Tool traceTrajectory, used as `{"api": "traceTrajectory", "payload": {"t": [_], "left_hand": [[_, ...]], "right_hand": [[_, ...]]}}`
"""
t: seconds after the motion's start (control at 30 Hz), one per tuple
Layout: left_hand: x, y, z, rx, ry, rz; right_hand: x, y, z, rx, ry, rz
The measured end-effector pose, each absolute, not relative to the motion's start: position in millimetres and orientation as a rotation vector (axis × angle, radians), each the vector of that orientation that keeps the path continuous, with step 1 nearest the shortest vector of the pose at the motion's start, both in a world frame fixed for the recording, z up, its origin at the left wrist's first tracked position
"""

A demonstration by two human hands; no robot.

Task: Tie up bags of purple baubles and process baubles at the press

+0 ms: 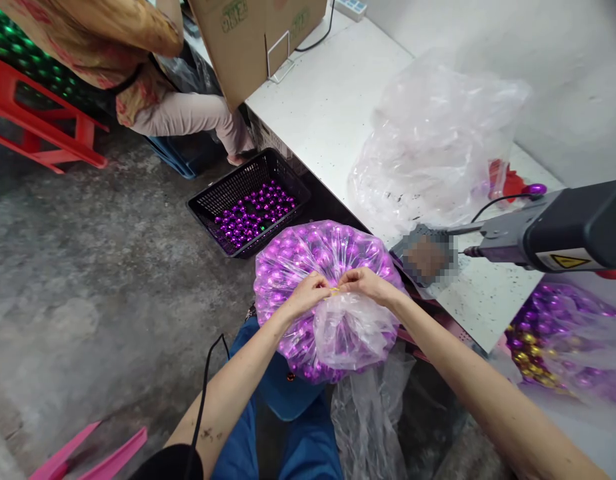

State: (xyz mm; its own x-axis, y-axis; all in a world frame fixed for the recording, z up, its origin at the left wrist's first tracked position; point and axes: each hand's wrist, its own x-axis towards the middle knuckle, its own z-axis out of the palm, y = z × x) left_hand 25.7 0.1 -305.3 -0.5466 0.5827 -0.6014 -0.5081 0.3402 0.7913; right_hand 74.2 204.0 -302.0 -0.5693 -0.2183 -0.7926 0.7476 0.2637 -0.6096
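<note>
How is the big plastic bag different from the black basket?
The plastic bag is round and see-through; the black basket is boxy with gaps in its walls. The bag is gathered together at a yellow tie, while the basket is open on top. The bag bulges, but the basket has plenty of room left. Both hold shiny purple balls.

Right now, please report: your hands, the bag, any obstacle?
Left fingers, right fingers pinching yellow tie. Clear plastic bag of purple baubles, neck gathered. Nothing visibly blocking the fingers; black basket beyond bag.
</note>
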Motion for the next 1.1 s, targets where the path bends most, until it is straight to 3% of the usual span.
{"api": "traceTrajectory", "payload": {"t": [0.3,0.5,0.7,0.9,1.1], "left_hand": [[20.0,-18.7,-304.1,0.142,1.403,1.236],[15.2,-26.5,-297.5,0.540,1.718,0.976],[44.0,-51.0,-298.4,0.822,1.891,0.730],[62.5,-68.3,-308.4,0.428,1.724,1.201],[48.0,-33.0,-317.2,-0.042,1.451,1.653]], "right_hand": [[73.2,198.2,-289.2,0.331,2.074,-1.058],[79.4,191.8,-273.0,0.271,2.263,-0.847],[100.4,211.2,-273.7,0.509,2.405,-0.697],[124.1,233.1,-277.2,0.831,2.326,-0.959],[100.3,230.0,-277.2,0.960,1.918,-1.657]]}}
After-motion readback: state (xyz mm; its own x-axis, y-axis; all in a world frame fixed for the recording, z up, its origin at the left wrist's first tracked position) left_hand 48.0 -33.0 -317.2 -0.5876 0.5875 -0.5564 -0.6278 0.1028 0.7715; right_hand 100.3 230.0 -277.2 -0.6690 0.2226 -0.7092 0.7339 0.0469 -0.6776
